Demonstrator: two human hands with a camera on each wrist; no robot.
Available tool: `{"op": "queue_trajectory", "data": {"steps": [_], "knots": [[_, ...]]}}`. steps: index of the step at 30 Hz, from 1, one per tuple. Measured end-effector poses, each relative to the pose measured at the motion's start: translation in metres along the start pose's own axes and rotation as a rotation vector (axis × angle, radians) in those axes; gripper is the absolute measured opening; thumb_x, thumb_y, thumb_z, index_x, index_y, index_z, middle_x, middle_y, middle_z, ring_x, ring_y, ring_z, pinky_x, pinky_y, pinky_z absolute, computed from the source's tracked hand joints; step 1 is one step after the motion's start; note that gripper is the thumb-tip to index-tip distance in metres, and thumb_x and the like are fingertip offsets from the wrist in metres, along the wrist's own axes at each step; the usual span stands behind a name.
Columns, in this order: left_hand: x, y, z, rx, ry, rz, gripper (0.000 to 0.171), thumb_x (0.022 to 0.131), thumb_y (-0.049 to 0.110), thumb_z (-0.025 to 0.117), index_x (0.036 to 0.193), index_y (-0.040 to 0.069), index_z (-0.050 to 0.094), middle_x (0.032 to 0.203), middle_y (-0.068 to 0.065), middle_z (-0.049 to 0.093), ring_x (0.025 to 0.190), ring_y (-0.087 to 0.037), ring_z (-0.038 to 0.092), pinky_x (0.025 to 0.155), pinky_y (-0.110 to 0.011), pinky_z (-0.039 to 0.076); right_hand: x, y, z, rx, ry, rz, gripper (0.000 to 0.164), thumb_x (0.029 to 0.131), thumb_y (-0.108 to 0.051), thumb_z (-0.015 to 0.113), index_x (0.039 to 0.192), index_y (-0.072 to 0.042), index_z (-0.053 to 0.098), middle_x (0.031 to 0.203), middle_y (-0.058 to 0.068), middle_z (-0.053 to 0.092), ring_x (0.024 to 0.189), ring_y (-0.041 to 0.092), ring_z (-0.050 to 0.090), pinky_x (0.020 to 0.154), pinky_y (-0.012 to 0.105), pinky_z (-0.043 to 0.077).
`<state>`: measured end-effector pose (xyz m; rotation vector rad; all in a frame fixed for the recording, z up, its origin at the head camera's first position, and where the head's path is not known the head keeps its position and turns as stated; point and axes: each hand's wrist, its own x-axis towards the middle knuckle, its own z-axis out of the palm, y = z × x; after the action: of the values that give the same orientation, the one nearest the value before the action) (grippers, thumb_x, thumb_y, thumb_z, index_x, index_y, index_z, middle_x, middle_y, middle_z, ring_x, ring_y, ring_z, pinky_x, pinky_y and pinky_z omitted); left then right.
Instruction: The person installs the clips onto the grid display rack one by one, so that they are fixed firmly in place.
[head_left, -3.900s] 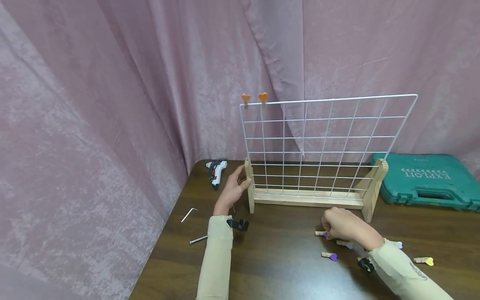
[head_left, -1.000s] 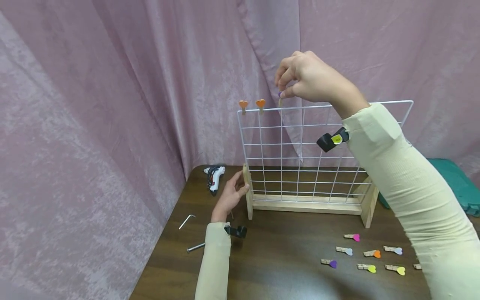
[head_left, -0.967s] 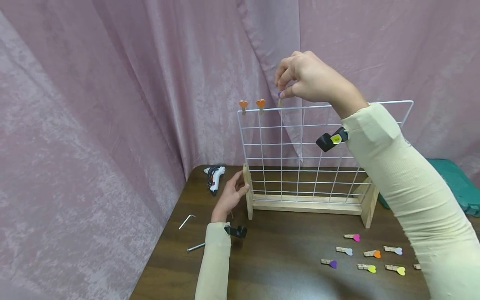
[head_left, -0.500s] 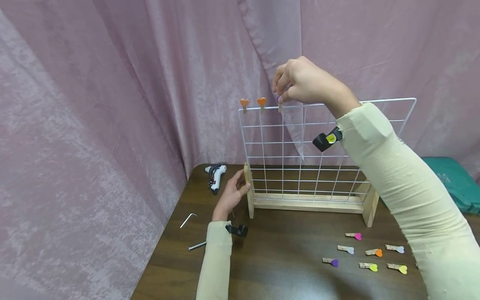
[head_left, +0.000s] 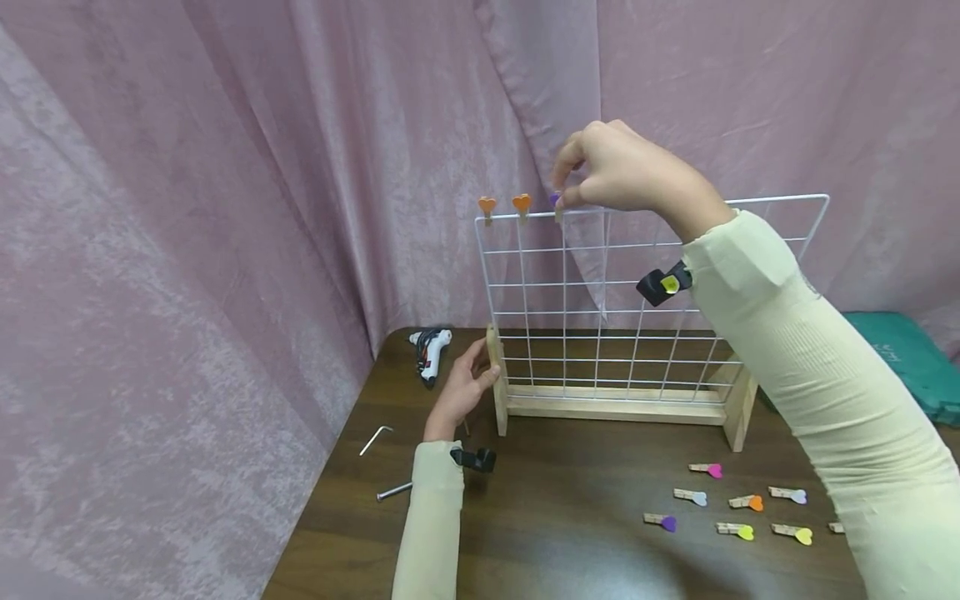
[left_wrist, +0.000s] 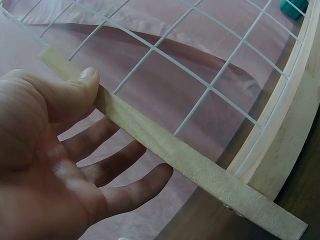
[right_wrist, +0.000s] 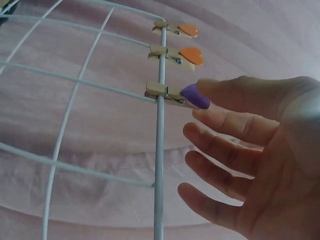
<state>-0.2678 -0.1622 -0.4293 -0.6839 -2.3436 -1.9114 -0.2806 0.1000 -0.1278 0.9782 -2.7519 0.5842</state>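
A white wire grid (head_left: 637, 283) stands upright in a wooden base (head_left: 615, 406). My left hand (head_left: 461, 389) grips the left wooden side piece (left_wrist: 165, 145), thumb on one face and fingers behind it. At the grid's top bar, my right hand (head_left: 618, 171) pinches a small wooden clothespin with a purple heart (right_wrist: 196, 96) between thumb and index finger. That clothespin's jaws sit on the bar; the other fingers are spread loosely below. Two clothespins with orange hearts (head_left: 487, 206) are clipped farther left on the same bar.
Several heart clothespins, among them a pink one (head_left: 707, 471) and a purple one (head_left: 661, 522), lie on the table's right. A glue gun (head_left: 432, 352), a hex key (head_left: 375, 439) and a bolt (head_left: 393, 492) lie left. A green case (head_left: 911, 367) is partly behind my right sleeve.
My right hand took a purple-heart clothespin from the table, raised it to the top bar and lowered it onto the wire, its fingers now looser. My left hand stays on the side piece.
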Motion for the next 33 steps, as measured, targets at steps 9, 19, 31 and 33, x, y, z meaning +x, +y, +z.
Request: {"op": "queue_trajectory", "data": {"steps": [9,19,31,33], "knots": [[0.002,-0.002,-0.001,0.001,-0.007,-0.023,0.050,0.090,-0.005,0.052,0.137,-0.005,0.034,0.129,-0.028,0.045,0.120,-0.037,0.042,0.097,-0.044,0.039,-0.023,0.010,0.005,0.025,0.133,-0.101,0.022,0.088,-0.020,0.059,0.103,-0.005,0.067,0.108,0.008,0.063,0.099,0.024,0.052,0.084,0.042,0.039],[0.002,0.002,-0.002,-0.012,-0.003,-0.010,0.050,0.089,-0.007,0.052,0.136,-0.008,0.034,0.129,-0.032,0.044,0.119,-0.042,0.041,0.098,-0.050,0.037,-0.060,0.012,0.011,0.073,0.356,-0.243,0.014,0.085,-0.012,0.063,0.098,-0.009,0.067,0.106,0.001,0.060,0.106,0.021,0.052,0.090,0.044,0.038],[0.002,0.001,-0.003,0.001,0.018,-0.046,0.050,0.089,-0.005,0.054,0.136,-0.005,0.036,0.128,-0.025,0.047,0.118,-0.034,0.045,0.097,-0.041,0.040,-0.099,0.026,0.025,0.083,0.479,-0.331,0.019,0.078,0.002,0.070,0.094,-0.008,0.068,0.105,0.001,0.060,0.102,0.017,0.052,0.086,0.017,0.035],[0.002,0.001,-0.002,-0.002,0.017,-0.043,0.050,0.089,-0.005,0.054,0.135,-0.005,0.036,0.128,-0.026,0.047,0.118,-0.034,0.045,0.097,-0.040,0.040,-0.105,0.030,0.030,0.089,0.484,-0.337,0.021,0.076,0.004,0.070,0.094,-0.007,0.068,0.106,0.002,0.059,0.102,0.018,0.052,0.086,0.016,0.035]]}}
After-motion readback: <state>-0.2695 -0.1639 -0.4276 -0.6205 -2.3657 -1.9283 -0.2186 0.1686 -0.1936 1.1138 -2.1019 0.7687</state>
